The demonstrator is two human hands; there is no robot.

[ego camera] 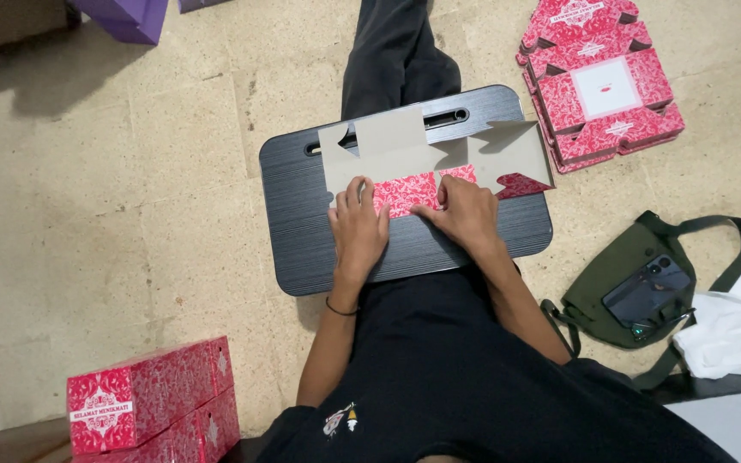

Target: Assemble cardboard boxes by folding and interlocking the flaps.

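Note:
A flat red patterned cardboard box blank (426,159) lies grey side up on a black lap tray (302,223) across my legs. Its near strip is folded over and shows red. My left hand (358,227) presses flat on the left end of that red fold, fingers together. Over at the right end, my right hand (465,214) pushes the fold down with its fingertips. Neither hand is closed around anything.
A stack of flat red box blanks (602,81) lies on the floor at the upper right. Two assembled red boxes (152,403) stand stacked at the lower left. A green bag (636,257) with a phone (647,290) on it and white cloth (735,330) lie to the right.

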